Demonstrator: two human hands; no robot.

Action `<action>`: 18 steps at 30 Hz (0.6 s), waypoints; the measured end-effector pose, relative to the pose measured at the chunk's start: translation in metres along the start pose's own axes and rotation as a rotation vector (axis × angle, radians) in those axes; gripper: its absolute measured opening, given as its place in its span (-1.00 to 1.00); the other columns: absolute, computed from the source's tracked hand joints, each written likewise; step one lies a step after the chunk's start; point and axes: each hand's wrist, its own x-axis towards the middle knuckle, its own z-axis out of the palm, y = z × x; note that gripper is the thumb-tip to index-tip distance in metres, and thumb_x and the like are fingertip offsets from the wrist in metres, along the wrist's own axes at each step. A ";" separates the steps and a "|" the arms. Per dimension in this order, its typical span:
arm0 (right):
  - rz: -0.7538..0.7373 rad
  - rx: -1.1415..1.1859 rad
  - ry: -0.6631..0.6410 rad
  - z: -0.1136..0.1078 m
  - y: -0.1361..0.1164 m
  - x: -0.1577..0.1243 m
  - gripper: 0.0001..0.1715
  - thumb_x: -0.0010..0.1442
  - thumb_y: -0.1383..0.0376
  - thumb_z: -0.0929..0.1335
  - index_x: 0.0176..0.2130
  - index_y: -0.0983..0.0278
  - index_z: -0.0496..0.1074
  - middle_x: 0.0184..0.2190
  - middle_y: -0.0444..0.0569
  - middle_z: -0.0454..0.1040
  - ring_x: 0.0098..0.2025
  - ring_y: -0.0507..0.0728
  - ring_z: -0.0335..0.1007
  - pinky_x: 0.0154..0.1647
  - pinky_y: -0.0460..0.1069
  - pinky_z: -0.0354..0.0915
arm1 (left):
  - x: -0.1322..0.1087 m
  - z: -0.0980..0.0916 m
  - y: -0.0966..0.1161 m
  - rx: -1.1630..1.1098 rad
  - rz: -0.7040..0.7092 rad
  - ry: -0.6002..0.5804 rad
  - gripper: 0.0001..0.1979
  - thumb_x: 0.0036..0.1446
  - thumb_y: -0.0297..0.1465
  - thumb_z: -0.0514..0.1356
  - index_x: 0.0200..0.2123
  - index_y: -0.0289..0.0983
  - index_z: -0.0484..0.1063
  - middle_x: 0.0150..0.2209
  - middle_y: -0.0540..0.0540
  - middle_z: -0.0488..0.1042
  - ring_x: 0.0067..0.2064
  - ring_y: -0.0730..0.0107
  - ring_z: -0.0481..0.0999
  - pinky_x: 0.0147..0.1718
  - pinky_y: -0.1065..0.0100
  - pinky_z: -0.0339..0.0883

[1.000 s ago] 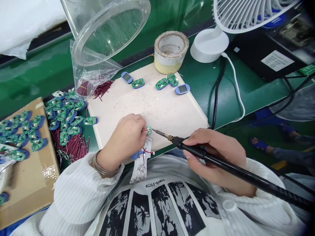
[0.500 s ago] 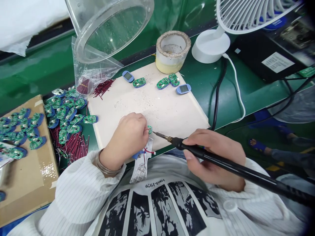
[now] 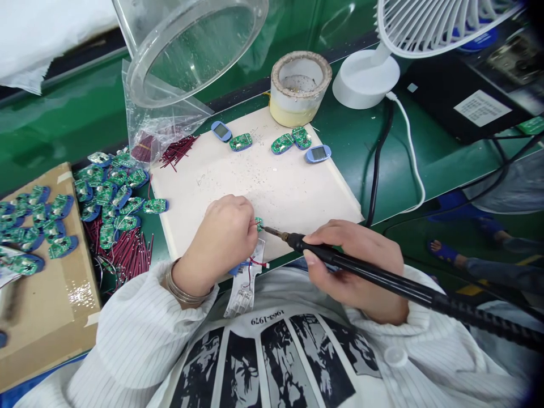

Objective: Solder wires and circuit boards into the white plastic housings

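Note:
My right hand [image 3: 355,269] grips a black soldering iron [image 3: 331,255] like a pen, its cable trailing off to the right. The iron's tip meets the edge of a small green circuit board [image 3: 259,223], as far as I can tell. My left hand [image 3: 229,235] is closed beside that board and covers most of it. What its fingers pinch is hidden; a thin reddish strand shows near them. Just below the left hand lies a white flexible strip [image 3: 241,294] with red wires [image 3: 257,262] and a bit of blue under them.
A pale work sheet [image 3: 221,175] carries several blue-cased boards [image 3: 241,142] and a tape roll [image 3: 297,90]. Left are piled boards [image 3: 106,192], dark red wires [image 3: 131,255] and cardboard [image 3: 51,306]. A clear duct [image 3: 148,85] hangs overhead; a white fan [image 3: 365,79] stands back right.
My right hand has moved left with the soldering iron, bringing its tip from just off the small board up to its edge. My left hand stays in place.

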 end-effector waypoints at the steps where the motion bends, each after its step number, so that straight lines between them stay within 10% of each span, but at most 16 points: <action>1: -0.006 0.000 0.006 0.000 0.000 0.000 -0.82 0.14 0.42 0.36 -0.23 0.18 0.39 -0.43 -0.11 0.51 -0.41 0.09 0.46 -0.38 0.00 0.43 | 0.000 0.000 0.000 0.001 0.000 0.000 -0.90 0.04 -0.50 0.08 -0.48 -0.27 0.35 -0.37 -0.17 0.44 -0.24 0.18 0.42 -0.14 0.14 0.37; 18: -0.193 -0.051 -0.059 0.000 -0.004 0.005 -0.79 0.12 0.46 0.35 -0.21 0.23 0.37 -0.46 -0.08 0.46 -0.41 0.09 0.43 -0.39 -0.02 0.43 | 0.001 -0.001 0.002 0.025 -0.020 -0.004 -0.90 0.02 -0.51 0.07 -0.49 -0.28 0.35 -0.39 -0.16 0.44 -0.26 0.21 0.42 -0.15 0.19 0.35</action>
